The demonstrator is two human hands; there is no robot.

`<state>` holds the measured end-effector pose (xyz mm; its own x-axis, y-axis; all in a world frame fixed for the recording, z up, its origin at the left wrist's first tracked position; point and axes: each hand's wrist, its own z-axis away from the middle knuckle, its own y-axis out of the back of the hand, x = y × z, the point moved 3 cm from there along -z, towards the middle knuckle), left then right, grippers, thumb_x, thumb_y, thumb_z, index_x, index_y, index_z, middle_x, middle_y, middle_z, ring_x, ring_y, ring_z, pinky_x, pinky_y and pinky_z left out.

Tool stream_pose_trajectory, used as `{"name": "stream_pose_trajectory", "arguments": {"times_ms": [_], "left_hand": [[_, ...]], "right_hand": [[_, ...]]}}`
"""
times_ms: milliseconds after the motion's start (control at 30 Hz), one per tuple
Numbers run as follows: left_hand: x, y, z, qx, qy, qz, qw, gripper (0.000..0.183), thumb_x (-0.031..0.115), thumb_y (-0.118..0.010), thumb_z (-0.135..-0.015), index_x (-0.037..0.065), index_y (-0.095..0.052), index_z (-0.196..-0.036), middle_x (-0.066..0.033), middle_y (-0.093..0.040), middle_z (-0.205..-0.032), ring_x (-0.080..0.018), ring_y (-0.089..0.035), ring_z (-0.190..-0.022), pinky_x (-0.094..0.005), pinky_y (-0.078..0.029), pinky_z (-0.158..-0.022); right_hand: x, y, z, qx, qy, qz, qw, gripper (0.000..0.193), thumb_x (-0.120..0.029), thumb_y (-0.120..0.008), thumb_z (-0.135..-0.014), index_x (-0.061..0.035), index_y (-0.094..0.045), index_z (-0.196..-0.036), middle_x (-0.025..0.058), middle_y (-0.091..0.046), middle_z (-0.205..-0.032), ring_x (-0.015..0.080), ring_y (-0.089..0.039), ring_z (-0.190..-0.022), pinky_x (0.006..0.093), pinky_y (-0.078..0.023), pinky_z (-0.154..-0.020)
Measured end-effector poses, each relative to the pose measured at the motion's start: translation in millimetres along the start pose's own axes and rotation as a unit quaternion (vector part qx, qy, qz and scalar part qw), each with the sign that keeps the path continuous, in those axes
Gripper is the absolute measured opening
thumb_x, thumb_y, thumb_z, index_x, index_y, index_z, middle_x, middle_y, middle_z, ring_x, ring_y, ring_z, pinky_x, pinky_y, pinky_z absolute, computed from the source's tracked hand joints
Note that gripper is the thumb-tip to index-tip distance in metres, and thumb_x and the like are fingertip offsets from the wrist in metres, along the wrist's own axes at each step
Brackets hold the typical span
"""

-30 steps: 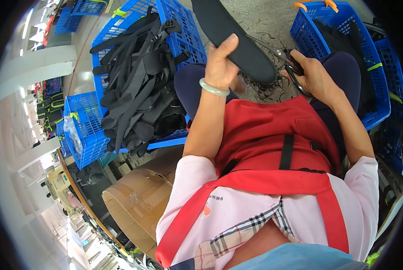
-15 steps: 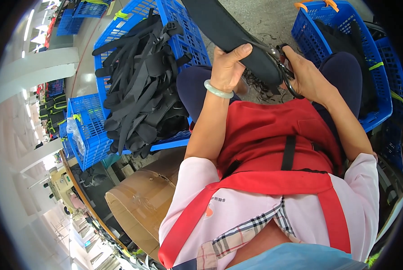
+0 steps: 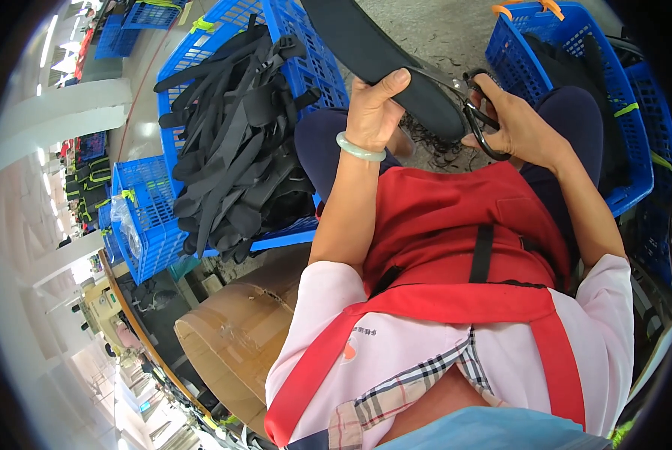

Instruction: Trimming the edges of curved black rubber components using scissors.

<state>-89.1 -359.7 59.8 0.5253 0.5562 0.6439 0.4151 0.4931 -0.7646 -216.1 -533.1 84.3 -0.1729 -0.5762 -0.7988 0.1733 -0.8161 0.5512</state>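
Note:
My left hand (image 3: 378, 109), with a pale bangle at the wrist, is closed on a long, padded black strap (image 3: 362, 46). Its thumb presses on the upper face. One rounded end of the strap points toward my lap. My right hand (image 3: 520, 124) grips black-handled scissors (image 3: 480, 112), fingers through the loops. The metal blades lie along the strap's far edge, close to the left thumb; what is between them is too small to make out.
At left, a blue crate (image 3: 309, 67) is heaped with black straps (image 3: 238, 142). Another blue crate (image 3: 520, 60) with black pieces stands at right. Dark scraps (image 3: 433, 142) litter the floor between my knees. A cardboard box (image 3: 234, 322) is at lower left.
The scissors' blades have shifted along the strap's edge toward the left thumb, and their handles look spread wider. My left hand has moved slightly left with the strap.

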Motion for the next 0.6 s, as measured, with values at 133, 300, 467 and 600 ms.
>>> {"name": "stream_pose_trajectory", "arguments": {"times_ms": [133, 300, 467, 600], "left_hand": [[0, -4, -1, -0.007, -0.010, -0.006, 1.000, 0.017, -0.005, -0.068, -0.081, 0.005, -0.066, -0.095, -0.0044, -0.067, -0.091, -0.0170, -0.065, -0.084, -0.0325, -0.054, -0.079], [-2, 2, -2, -0.007, -0.011, -0.006, 1.000, 0.018, -0.005, -0.068, -0.082, 0.005, -0.065, -0.096, -0.0047, -0.067, -0.092, -0.0175, -0.065, -0.084, -0.0330, -0.054, -0.078], [5, 3, -1, -0.002, -0.006, -0.008, 1.000, 0.018, -0.005, -0.068, -0.081, 0.005, -0.065, -0.095, -0.0044, -0.067, -0.092, -0.0178, -0.065, -0.084, -0.0333, -0.054, -0.078], [2, 0, -1, 0.006, -0.002, -0.009, 1.000, 0.019, -0.005, -0.068, -0.081, 0.006, -0.066, -0.095, -0.0035, -0.067, -0.092, -0.0172, -0.065, -0.084, -0.0332, -0.054, -0.079]], "right_hand": [[-3, -7, -3, 0.070, 0.075, 0.010, 0.995, 0.053, -0.025, -0.075, -0.077, -0.0023, -0.041, -0.111, 0.0173, -0.056, -0.072, 0.0407, -0.056, -0.072, 0.0410, -0.043, -0.065], [9, -12, -8, 0.061, 0.029, 0.015, 0.998, 0.051, -0.023, -0.074, -0.079, -0.0026, -0.041, -0.112, 0.0222, -0.058, -0.079, 0.0447, -0.053, -0.077, 0.0421, -0.043, -0.067], [-4, 0, 6, 0.075, 0.089, 0.011, 0.993, 0.057, -0.032, -0.076, -0.078, -0.0031, -0.041, -0.111, 0.0186, -0.058, -0.085, 0.0391, -0.055, -0.075, 0.0413, -0.043, -0.066], [2, -3, 9, 0.055, 0.049, 0.007, 0.997, 0.061, -0.023, -0.080, -0.074, -0.0028, -0.038, -0.113, 0.0151, -0.053, -0.084, 0.0292, -0.045, -0.069, 0.0359, -0.043, -0.067]]}}
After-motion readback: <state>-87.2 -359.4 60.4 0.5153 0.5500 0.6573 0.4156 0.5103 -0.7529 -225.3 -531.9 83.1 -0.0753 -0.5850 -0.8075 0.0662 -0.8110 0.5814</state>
